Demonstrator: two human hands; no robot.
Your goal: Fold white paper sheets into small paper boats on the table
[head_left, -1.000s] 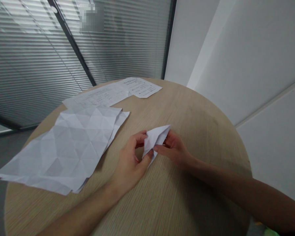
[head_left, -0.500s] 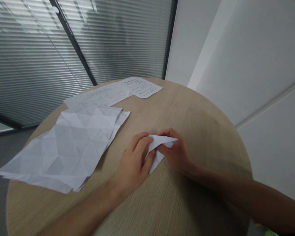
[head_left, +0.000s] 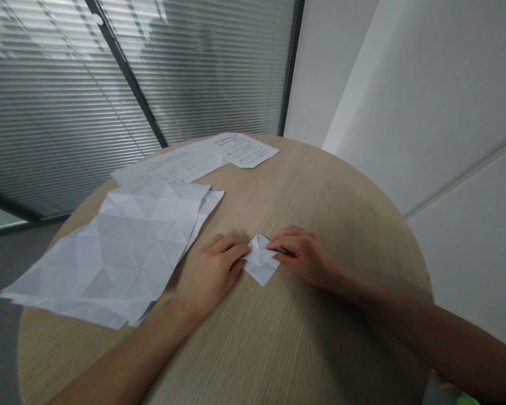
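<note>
A small folded white paper [head_left: 261, 272] lies on the round wooden table in front of me, its layers forming a diamond with a lower corner pointing my way. On its left side, my left hand [head_left: 215, 267] pinches the edge between thumb and fingers. My right hand [head_left: 301, 253] grips the opposite edge, thumb below and fingers curled above. A centre crease or slit shows between the two thumbs. The outer corners of the paper are hidden under my fingers.
Left of my hands lies a stack of large creased white sheets [head_left: 139, 242], overhanging the table [head_left: 320, 185] at its left edge. Printed papers [head_left: 244, 149] rest at the back. Blinds [head_left: 219, 67] stand behind, and a white wall [head_left: 447, 101] is at the right.
The folded paper has gone from a raised, tilted position to a flat diamond facing me. My hands have moved apart to its left and right sides.
</note>
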